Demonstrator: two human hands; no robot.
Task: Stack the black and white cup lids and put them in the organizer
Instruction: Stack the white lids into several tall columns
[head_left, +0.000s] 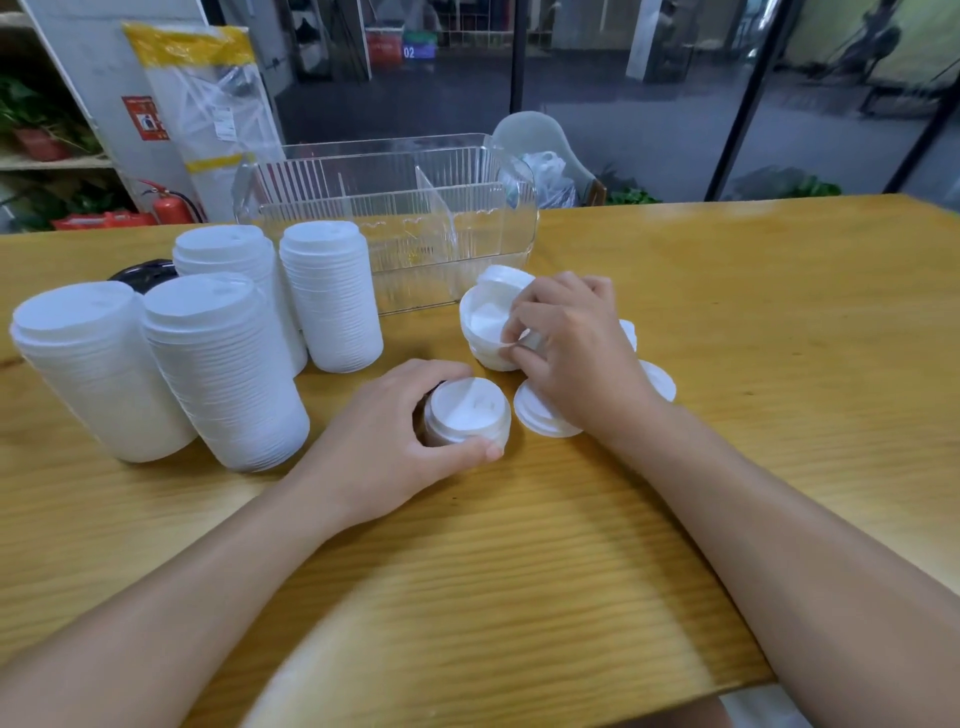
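My left hand (395, 431) grips a short stack of white lids (466, 413) standing on the wooden table (727, 312). My right hand (566, 353) pinches the rim of an upturned white lid pile (485, 325) just in front of the clear organizer (395, 208). Loose white lids (540, 415) lie flat under and beside my right wrist. Several tall stacks of white lids (223, 364) stand at the left. A black lid (143, 273) peeks out behind them. The organizer has a divider and looks empty.
Behind the table at the left are a shelf with plants (36, 124), a red fire extinguisher (171, 208) and a wrapped board (208, 104). A white chair with a plastic bag (545, 171) stands past the organizer. Glass walls close the background.
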